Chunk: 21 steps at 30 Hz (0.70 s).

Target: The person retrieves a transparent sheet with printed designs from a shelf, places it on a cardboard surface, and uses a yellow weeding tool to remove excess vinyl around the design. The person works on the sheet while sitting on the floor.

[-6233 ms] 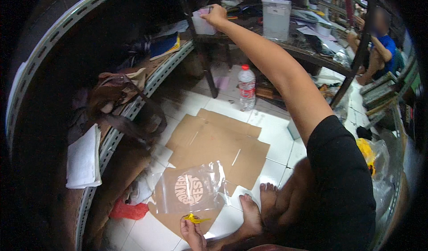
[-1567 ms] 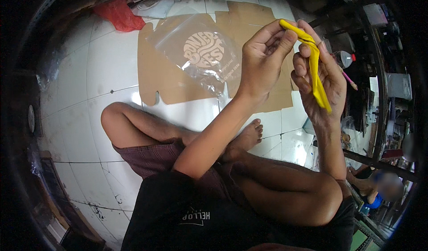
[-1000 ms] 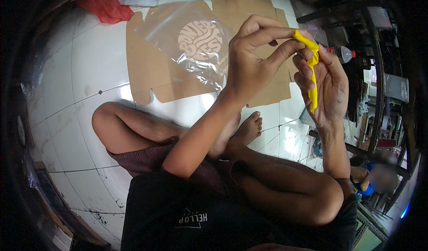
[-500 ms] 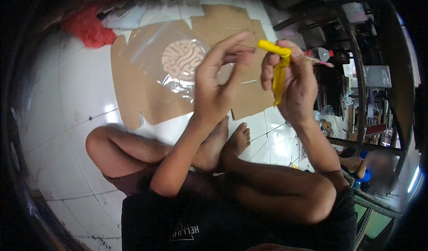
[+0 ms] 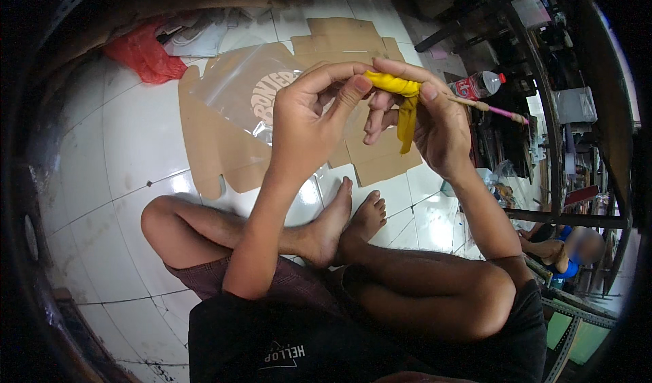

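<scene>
Landmark for all places: the flattened cardboard (image 5: 380,164) on the tiled floor. Yellow strip (image 5: 392,84) was off the floor, lying in the head view over the right half of the cardboard, with both hands on it. Material uncertain: soft and twisted, cloth or thin plastic.

Axis: the upper, rolled part ran crosswise from left thumb to right thumb, its right end a little lower in view. From that right end a flat tail dropped steeply toward the cardboard's near edge, making a bend close under the right thumb. The tail and bend were therefore nearer the right hand; the rolled left end was nearer the left.

Left hand (image 5: 314,114), seen over the middle of the cardboard: thumb and forefinger closed in a pinch on the rolled left end, remaining fingers curled and partly hidden. Right hand (image 5: 445,135), seen over the cardboard's right margin: half open, thumb pressed on the strip at the bend, forefinger stretched along its far side, other fingers bent leftward below the roll.

A thin stick (image 5: 485,106) with a pink section showed from behind the right thumb and pointed rightward, away from the cardboard, roughly in line with the roll. Could not tell whether the strip went round it or the hand alone held it.

Clear plastic bag (image 5: 227,87) lay on the cardboard's left half; red bag (image 5: 146,55) just beyond its far left corner; bottle (image 5: 483,84) off its right side
</scene>
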Tool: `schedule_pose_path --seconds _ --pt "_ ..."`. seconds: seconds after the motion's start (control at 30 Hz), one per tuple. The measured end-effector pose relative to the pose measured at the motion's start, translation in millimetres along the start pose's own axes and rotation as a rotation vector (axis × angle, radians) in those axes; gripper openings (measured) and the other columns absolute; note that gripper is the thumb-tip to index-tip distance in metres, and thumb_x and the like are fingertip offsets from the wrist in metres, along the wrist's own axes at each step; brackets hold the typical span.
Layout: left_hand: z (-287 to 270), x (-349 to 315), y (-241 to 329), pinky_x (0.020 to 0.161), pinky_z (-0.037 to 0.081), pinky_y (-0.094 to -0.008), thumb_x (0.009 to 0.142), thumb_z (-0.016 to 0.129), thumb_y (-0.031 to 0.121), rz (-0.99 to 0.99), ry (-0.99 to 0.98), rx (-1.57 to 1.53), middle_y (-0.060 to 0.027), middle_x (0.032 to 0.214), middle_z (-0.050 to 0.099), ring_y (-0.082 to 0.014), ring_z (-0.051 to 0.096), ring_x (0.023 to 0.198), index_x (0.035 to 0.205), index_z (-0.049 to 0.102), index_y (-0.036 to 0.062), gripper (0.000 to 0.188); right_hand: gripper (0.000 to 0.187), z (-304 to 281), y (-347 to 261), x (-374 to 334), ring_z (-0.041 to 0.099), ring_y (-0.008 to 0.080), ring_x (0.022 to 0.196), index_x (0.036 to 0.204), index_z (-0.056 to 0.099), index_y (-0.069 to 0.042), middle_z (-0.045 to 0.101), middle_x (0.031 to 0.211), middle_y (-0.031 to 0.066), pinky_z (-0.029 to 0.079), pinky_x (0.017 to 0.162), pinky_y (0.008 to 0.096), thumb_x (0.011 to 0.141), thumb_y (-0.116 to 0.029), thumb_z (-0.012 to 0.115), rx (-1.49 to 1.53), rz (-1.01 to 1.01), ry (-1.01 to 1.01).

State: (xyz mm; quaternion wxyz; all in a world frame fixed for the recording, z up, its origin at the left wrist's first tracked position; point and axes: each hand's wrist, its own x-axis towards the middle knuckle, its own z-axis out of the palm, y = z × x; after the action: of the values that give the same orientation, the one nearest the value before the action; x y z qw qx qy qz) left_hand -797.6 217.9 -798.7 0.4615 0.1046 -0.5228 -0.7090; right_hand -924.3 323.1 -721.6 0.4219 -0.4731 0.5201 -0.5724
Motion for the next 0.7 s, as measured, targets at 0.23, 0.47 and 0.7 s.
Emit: schedule_pose_path --seconds 0.23,0.47,0.7 --pt "-17.3 15.0 8.3 0.09 0.055 -0.0299 0.1 0.069 0.013 0.045 -0.155 0.146 -0.0094 0.114 0.07 -0.0141 0.07 0.099 0.125 0.071 0.0035 0.026 0.052 -12.3 1.8 -3.1 0.069 0.0297 0.085 0.129 0.054 0.008 0.065 0.101 0.0192 0.061 0.077 0.0441 0.111 -0.035 0.031 0.212 0.016 0.0" --pt "-144.8 47.4 -38.8 0.108 0.047 -0.0389 0.103 0.062 0.028 -0.147 -0.274 0.887 -0.0169 0.139 0.062 -0.0273 0.061 0.125 0.144 0.055 0.0033 0.049 0.048 -36.5 13.5 14.4 0.066 0.0243 0.077 0.123 0.056 0.005 0.064 0.094 0.0157 0.056 0.065 0.0346 0.111 -0.032 0.028 0.205 0.153 0.025" --pt "-225.9 0.8 -146.2 0.128 0.016 -0.0492 0.082 0.075 0.063 -0.225 -0.531 1.389 -0.0238 0.165 0.027 -0.0374 0.018 0.157 0.159 0.027 -0.0015 0.112 0.05 -20.3 157.2 74.7 0.06 0.0156 0.066 0.116 0.061 0.001 0.065 0.087 0.0102 0.047 0.056 0.0267 0.114 -0.039 0.031 -0.181 0.132 0.079"
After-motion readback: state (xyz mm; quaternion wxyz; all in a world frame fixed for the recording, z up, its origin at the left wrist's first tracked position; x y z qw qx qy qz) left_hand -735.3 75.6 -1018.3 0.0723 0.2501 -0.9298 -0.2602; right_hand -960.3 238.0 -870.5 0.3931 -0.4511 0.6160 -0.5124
